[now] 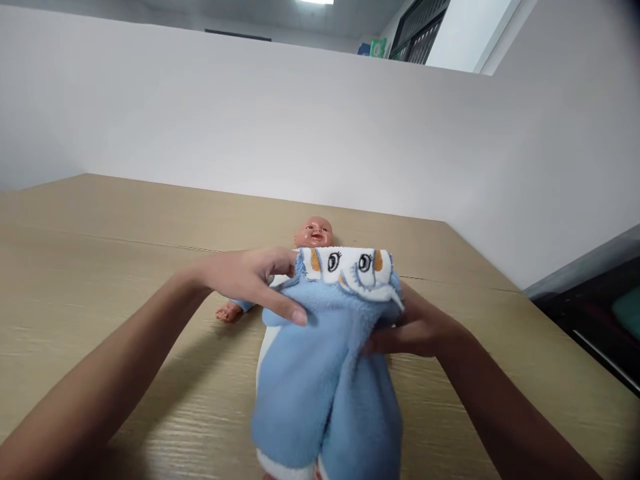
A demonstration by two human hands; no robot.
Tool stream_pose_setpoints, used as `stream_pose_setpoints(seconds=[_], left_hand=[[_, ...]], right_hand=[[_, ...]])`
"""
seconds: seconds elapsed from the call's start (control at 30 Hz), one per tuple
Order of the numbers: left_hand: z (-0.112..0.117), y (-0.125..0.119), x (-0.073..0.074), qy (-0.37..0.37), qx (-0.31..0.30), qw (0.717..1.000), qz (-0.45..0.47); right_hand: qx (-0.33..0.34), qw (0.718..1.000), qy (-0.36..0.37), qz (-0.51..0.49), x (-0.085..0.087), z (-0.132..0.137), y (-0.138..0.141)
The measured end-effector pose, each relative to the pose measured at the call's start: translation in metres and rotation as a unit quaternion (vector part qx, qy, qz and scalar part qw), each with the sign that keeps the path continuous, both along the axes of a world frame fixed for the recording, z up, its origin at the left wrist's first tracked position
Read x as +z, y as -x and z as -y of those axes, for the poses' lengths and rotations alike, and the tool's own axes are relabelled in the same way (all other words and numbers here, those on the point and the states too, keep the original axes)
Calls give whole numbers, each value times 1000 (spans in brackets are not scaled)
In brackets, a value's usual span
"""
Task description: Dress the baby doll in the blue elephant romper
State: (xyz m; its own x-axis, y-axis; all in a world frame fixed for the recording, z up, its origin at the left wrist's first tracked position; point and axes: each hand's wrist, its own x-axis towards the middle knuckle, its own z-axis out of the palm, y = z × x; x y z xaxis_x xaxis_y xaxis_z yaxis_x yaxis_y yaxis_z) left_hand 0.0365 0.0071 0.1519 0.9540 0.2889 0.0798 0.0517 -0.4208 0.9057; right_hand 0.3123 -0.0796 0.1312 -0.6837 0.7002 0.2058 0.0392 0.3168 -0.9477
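A baby doll [315, 235] lies on its back on the table, its head toward the far side. Light blue fleece pants [300, 387] cover its lower body, with white cuffs at the near end. A white band [349, 263] with embroidered eyes and orange patches is folded over at the pants' top. My left hand [257, 277] grips the left side of the fabric, thumb in front and fingers hidden behind. On the other side, my right hand [417, 325] holds the cloth, its fingertips partly covered by it. One doll hand [229, 311] sticks out of a blue sleeve at the left.
The wood-grain table [125, 227] reaches back to a white partition wall [250, 120]. A dark object [590, 320] with a grey edge stands beyond the table's right side. A green package [379, 47] shows above the wall.
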Motion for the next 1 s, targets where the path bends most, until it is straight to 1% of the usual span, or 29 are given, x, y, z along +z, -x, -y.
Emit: stream_pose_setpoints(seconds=[0.07,0.1,0.13,0.2,0.27,0.3,0.37,0.43,0.5,0.53,0.57,0.63,0.7,0.73,0.8,0.87,0.97,1.0], left_hand=[[-4,3,-1,-7,-26,1000,-5],[-5,4,-2,0,-32,999,15],[-5,3,-3,10,-32,999,42],[-3,0,-4,32,-14,996,78],[0,-2,-4,41,-2,997,69],[1,-2,-4,43,-4,998,48],[0,0,-3,45,-23,999,-19],[-3,4,-4,49,-70,992,-89],[-6,7,-5,59,-115,985,-114],[-6,7,-5,65,-129,984,-101],[-6,7,-5,71,-132,986,-75],[-3,5,-4,79,-103,992,-8],[2,2,-2,78,-58,994,41],[4,1,-1,79,-38,995,50],[6,-1,1,88,-25,995,45],[5,0,1,96,-49,994,16],[1,3,-3,86,-100,990,-39],[0,5,-4,74,-91,993,-34]], right_hand=[[-25,999,21,-6,-2,1,-1],[-25,999,33,12,-3,1,-1],[-8,998,43,42,-5,0,-1],[56,991,52,114,-8,-2,1],[107,982,32,151,-10,-4,5],[114,982,17,152,-10,-4,6],[95,988,6,123,-10,-4,6],[63,994,31,85,-10,-2,4],[30,996,56,64,-11,0,-1],[14,996,62,61,-12,0,-3],[4,996,68,61,-12,0,-4],[13,994,88,63,-13,0,-4],[62,990,110,70,-12,-1,-1],[88,987,111,77,-11,-1,1],[115,985,94,93,-8,-1,5],[100,987,84,96,-8,-1,5],[34,994,84,69,-14,-1,-2],[14,994,88,63,-18,0,-4]])
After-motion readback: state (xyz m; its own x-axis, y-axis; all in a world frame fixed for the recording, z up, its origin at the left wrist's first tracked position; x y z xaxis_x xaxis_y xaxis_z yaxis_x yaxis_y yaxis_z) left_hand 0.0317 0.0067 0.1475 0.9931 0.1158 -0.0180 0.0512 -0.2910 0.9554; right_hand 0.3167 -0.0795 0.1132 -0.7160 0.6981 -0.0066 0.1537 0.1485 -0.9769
